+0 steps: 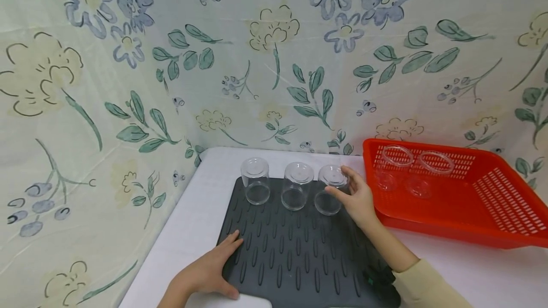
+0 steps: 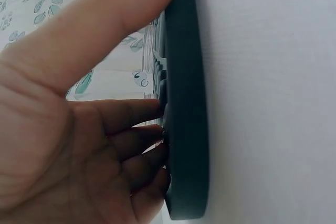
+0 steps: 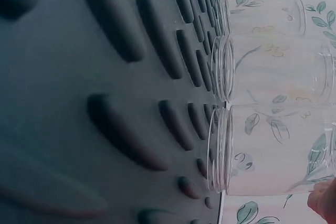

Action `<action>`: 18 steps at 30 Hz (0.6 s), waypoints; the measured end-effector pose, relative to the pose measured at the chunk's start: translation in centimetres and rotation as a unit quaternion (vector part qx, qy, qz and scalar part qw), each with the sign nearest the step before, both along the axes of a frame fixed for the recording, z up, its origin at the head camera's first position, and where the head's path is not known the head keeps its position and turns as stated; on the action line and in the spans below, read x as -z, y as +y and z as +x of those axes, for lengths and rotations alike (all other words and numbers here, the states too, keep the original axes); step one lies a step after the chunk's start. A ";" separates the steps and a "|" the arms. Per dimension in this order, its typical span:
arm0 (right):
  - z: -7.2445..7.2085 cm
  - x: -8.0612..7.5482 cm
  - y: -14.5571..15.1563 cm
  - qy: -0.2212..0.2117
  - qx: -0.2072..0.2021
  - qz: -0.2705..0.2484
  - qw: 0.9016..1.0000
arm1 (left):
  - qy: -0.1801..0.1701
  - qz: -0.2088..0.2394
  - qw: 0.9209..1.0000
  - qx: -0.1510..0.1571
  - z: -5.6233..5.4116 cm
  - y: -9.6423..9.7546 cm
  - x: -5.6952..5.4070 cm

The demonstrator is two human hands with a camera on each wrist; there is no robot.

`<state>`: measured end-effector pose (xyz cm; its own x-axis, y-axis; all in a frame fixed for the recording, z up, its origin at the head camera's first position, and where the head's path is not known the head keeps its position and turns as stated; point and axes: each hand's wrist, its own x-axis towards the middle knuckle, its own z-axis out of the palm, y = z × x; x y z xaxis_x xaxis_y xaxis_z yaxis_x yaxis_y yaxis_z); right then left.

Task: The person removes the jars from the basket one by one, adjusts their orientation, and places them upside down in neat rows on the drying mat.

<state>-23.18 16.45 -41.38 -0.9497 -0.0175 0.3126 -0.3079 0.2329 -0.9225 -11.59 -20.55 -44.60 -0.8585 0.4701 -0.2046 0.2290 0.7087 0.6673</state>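
Observation:
Three clear glass jars stand upside down in a row on a dark grey ridged mat (image 1: 274, 265): the left jar (image 1: 255, 179), the middle jar (image 1: 297, 187) and the right jar (image 1: 329, 203). My right hand (image 1: 358, 201) holds the right jar near its raised base, thumb in front and fingers at its right side. In the right wrist view one fingertip (image 3: 324, 203) shows beside that jar (image 3: 273, 150). My left hand (image 1: 210, 267) rests at the mat's left edge with fingers extended; in the left wrist view its fingertips meet the mat's rim (image 2: 186, 129).
A red plastic basket (image 1: 454, 225) stands to the right with two more clear jars, one jar (image 1: 397, 156) beside another jar (image 1: 435, 162). A white flat object (image 1: 248, 301) lies at the mat's front. Behind the white table (image 1: 188, 194) hangs a flowered cloth (image 1: 239, 37).

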 end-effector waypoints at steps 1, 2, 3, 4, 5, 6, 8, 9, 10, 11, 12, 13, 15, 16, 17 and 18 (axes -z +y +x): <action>0.0 0.1 0.0 0.001 -0.001 0.001 1.000 | 0.000 0.000 1.000 0.000 0.0 0.0 0.0; -0.1 0.2 0.1 0.002 -0.001 0.001 1.000 | 0.000 0.001 1.000 0.000 0.0 0.0 0.0; -0.2 0.3 0.1 0.002 0.000 0.002 1.000 | 0.000 0.001 1.000 0.000 0.0 0.0 0.0; -0.2 0.4 0.2 0.002 0.001 0.002 1.000 | 0.000 0.001 1.000 0.001 0.0 -0.1 0.0; -0.3 0.5 0.2 0.001 0.001 0.003 1.000 | 0.000 0.002 1.000 0.000 0.0 -0.1 0.0; -0.3 0.5 0.2 0.001 0.002 0.004 1.000 | 0.000 0.002 1.000 0.000 0.0 -0.1 0.0; -0.5 0.6 0.2 0.001 0.002 0.003 1.000 | 0.001 0.002 1.000 0.000 0.0 -0.1 0.0; -0.5 0.7 0.2 0.003 0.002 0.003 1.000 | 0.002 0.002 1.000 0.000 0.0 -0.1 0.0; -0.6 0.7 0.3 0.004 0.001 0.002 1.000 | 0.002 0.002 1.000 0.000 0.0 -0.1 -0.1; -0.6 0.7 0.3 0.006 0.002 0.003 1.000 | 0.003 0.003 1.000 0.000 0.0 -0.1 -0.1; -0.6 0.6 0.3 0.007 0.002 0.003 1.000 | 0.002 0.001 1.000 -0.001 0.0 -0.1 -0.1; -0.5 0.6 0.3 0.010 0.002 0.004 1.000 | 0.001 0.001 1.000 -0.001 0.0 -0.1 -0.1; -0.4 0.5 0.3 0.019 0.004 0.008 1.000 | 0.001 0.000 1.000 0.000 0.0 -0.1 0.0; -0.4 0.5 0.3 0.023 0.004 0.011 1.000 | 0.002 -0.001 1.000 0.000 0.0 -0.1 0.0; -0.3 0.5 0.3 0.026 0.005 0.014 1.000 | 0.001 -0.001 1.000 0.000 0.0 -0.1 0.0; -0.3 0.5 0.4 0.030 0.007 0.018 0.999 | 0.001 -0.003 1.000 0.000 0.0 -0.1 0.0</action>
